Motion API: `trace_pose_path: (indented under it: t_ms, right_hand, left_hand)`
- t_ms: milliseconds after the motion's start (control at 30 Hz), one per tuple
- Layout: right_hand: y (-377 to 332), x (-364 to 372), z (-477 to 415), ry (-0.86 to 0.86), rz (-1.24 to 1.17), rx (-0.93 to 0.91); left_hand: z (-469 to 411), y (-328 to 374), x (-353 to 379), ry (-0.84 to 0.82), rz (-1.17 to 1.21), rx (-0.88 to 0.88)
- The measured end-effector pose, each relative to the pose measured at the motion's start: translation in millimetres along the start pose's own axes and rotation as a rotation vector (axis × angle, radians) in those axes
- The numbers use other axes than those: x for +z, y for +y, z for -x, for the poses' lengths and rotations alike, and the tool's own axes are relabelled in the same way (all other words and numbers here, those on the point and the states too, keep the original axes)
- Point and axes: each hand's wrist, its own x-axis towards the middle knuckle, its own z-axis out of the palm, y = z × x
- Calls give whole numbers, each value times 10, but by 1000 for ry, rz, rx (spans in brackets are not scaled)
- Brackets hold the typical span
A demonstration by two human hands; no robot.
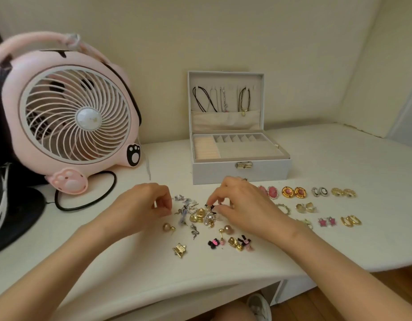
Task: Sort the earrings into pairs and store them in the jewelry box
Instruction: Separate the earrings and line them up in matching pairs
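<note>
A heap of mixed loose earrings (200, 216) lies on the white table in front of me. My right hand (244, 205) reaches into the heap and pinches a small black earring (212, 207) with thumb and forefinger. My left hand (140, 205) hovers at the heap's left edge with its fingers curled; I see nothing held in it. Sorted pairs (316, 205) are laid out in rows to the right: pink ovals, gold rounds, silver ovals, gold hoops, pink stars. The light grey jewelry box (241, 170) stands open behind the heap, its tray compartments bare and necklaces hanging in the lid.
A pink cat-shaped desk fan (68, 112) stands at the back left, its black cable (89, 200) looping on the table near my left hand. Walls close the back and right. The table's front edge (200, 281) runs just under my forearms.
</note>
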Motion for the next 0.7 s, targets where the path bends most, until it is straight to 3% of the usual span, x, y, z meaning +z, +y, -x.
trace_pose_path:
  t_ms: [233,367,500,700]
  right_hand:
    - [13,81,-109,-130,16,-13]
    - [46,8,-137,-151,-16,-7]
    - [93,-70,-224,-72,-33,45]
    - [197,-156,-236,12,-99,91]
  left_hand:
    - [-273,45,23,-20,-15,6]
    - [-344,-47,117,76,-90,-58]
    - [-353,-152,197,137,-92,-109]
    - [-357,-120,235,112,-22,-44]
